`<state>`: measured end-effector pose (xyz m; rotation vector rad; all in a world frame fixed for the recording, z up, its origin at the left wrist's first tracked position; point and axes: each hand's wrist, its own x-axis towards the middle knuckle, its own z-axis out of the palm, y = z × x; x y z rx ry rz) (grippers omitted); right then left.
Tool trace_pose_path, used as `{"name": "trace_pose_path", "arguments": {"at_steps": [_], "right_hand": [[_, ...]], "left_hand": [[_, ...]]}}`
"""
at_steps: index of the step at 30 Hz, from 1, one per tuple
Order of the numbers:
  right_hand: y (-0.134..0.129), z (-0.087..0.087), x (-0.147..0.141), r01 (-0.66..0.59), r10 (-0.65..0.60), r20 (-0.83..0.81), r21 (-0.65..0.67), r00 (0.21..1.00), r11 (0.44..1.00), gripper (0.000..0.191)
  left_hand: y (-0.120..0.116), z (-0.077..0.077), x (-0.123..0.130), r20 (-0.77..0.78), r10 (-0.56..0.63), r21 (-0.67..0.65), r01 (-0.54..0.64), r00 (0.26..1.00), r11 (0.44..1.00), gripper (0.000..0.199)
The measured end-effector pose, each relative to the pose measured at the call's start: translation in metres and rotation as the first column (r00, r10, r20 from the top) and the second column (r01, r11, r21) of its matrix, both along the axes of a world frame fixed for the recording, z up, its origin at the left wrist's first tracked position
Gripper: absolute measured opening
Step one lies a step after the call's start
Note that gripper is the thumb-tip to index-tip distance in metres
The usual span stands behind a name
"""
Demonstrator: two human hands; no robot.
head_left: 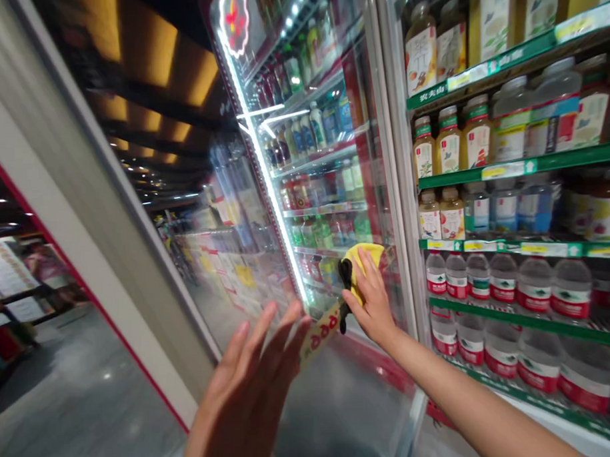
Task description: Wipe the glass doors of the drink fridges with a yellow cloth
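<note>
My right hand [372, 299] presses a folded yellow cloth [364, 253] against the glass door [340, 380] of a drinks cooler. A black handle or strap [344, 274] shows at the cloth's left edge. Below and to the left, my left hand [255, 383] is raised with its fingers spread and nothing in it, close to the door; whether it touches the glass cannot be made out. A pale strip with red characters [321, 334] is on the glass between my hands.
On the right, open cooler shelves [523, 164] hold rows of bottles. Behind the glass stands another lit drinks cooler [316, 141]. The door's wide frame [109, 215] slants across the left. A person [53, 270] is far left.
</note>
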<state>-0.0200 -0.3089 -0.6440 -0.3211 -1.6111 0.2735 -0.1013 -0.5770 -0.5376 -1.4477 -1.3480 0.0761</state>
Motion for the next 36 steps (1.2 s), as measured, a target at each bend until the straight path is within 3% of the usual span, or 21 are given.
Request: {"name": "trace_pose_path", "arguments": {"at_steps": [3,6,9,13,15,17,19,21,24,25,27,29,31,34,36], "right_hand": [[0.011,-0.008,0.005,-0.005,0.004,0.004,0.112,1.0,0.994,0.063],[0.031,-0.01,0.002,-0.006,0.012,-0.042,0.145,0.999,0.989,0.06],[0.027,-0.012,-0.008,0.003,0.008,-0.119,0.088,0.993,0.996,0.06],[-0.006,-0.006,-0.02,-0.019,0.031,-0.082,0.148,0.996,0.989,0.059],[-0.006,0.003,-0.021,-0.023,0.036,-0.072,0.18,0.997,0.983,0.055],[0.006,0.006,-0.021,0.003,0.011,-0.134,0.108,0.991,0.994,0.051],[0.015,-0.003,-0.02,0.028,-0.029,-0.195,-0.006,0.98,1.0,0.051],[0.008,-0.02,-0.021,0.032,-0.037,-0.199,-0.029,0.979,0.999,0.051],[-0.024,-0.033,-0.021,-0.038,0.055,-0.071,0.223,0.996,0.974,0.053],[-0.033,-0.03,-0.021,-0.082,0.087,-0.004,0.318,0.996,0.944,0.054],[-0.038,-0.012,-0.02,-0.104,0.104,0.022,0.379,0.994,0.92,0.055],[-0.026,0.005,-0.018,-0.065,0.074,-0.018,0.302,0.997,0.951,0.053],[-0.009,0.008,-0.016,0.003,0.006,-0.07,0.131,0.998,0.991,0.052],[0.006,-0.018,-0.012,0.077,-0.079,-0.063,-0.041,0.995,0.996,0.054],[0.011,-0.039,-0.01,0.055,-0.055,0.001,0.023,0.998,0.998,0.055]], "left_hand": [[0.005,0.005,-0.001,-0.01,-0.16,-0.017,0.159,0.987,0.987,0.06],[0.009,0.02,-0.003,0.032,-0.134,-0.117,0.137,0.99,0.984,0.052],[0.013,0.025,0.001,-0.026,-0.05,-0.117,0.046,0.998,0.992,0.05],[0.015,0.004,0.014,0.003,0.022,-0.009,-0.021,1.0,1.0,0.046],[0.016,-0.007,0.018,0.003,0.003,0.029,-0.003,1.0,1.0,0.042],[0.016,-0.014,0.019,-0.018,0.001,0.061,0.0,1.0,0.998,0.041],[0.016,-0.018,0.017,-0.04,0.024,0.102,-0.02,0.999,0.995,0.044],[0.016,-0.02,0.014,-0.057,0.058,0.15,-0.049,0.997,0.987,0.048],[0.014,-0.021,0.01,-0.071,0.085,0.196,-0.07,0.994,0.978,0.053],[0.014,-0.021,0.01,-0.064,0.082,0.198,-0.068,0.995,0.978,0.055],[0.016,-0.025,0.012,-0.03,0.068,0.192,-0.061,0.997,0.98,0.06],[0.022,-0.031,0.016,0.015,0.075,0.217,-0.076,0.997,0.973,0.063],[0.029,-0.039,0.021,0.021,0.098,0.214,-0.101,0.995,0.972,0.064],[0.039,-0.047,0.026,-0.073,0.098,0.03,-0.096,0.992,0.995,0.06],[0.042,-0.047,0.026,-0.125,0.083,-0.067,-0.092,0.989,0.994,0.052]]}}
